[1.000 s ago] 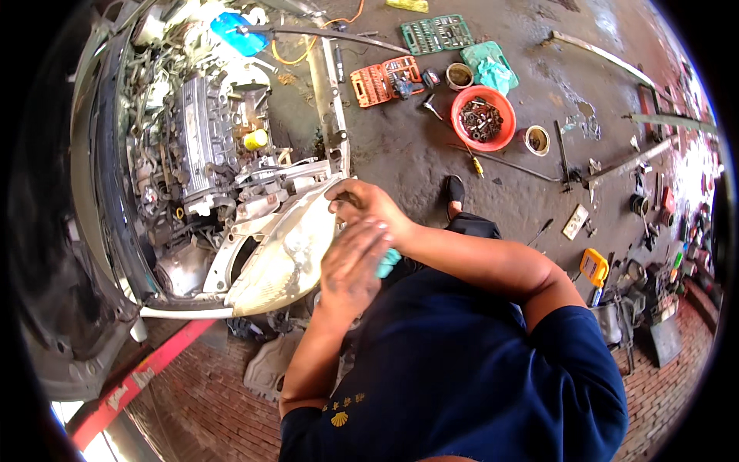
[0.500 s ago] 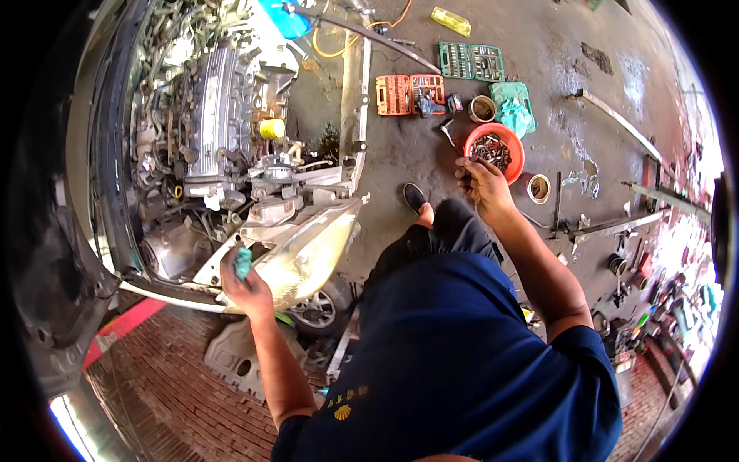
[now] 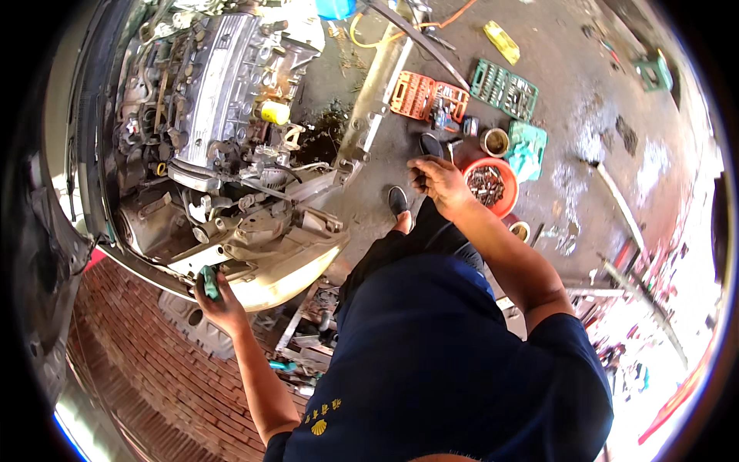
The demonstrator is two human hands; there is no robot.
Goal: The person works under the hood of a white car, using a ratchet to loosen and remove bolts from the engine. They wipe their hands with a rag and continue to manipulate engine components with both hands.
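My left hand is closed around a crumpled teal rag. It is beside the lower end of a car's headlight, at the front of the open engine bay. My right hand hangs in the air just left of a red bowl full of small metal parts. Its fingers are curled together; whatever they may hold is too small to make out. Farther off to the left lies the engine with its silver cover and a yellow cap.
On the floor past my right hand are an orange tool case, a green socket case, a tin can and a green tray with a pale teal cloth. A long metal bar lies farther right. Brick paving runs at lower left.
My body has shifted, and a second shoe shows near the orange case. The right hand has moved left, away from over the bowl's edge. The rag stays in my left hand, now lower left.
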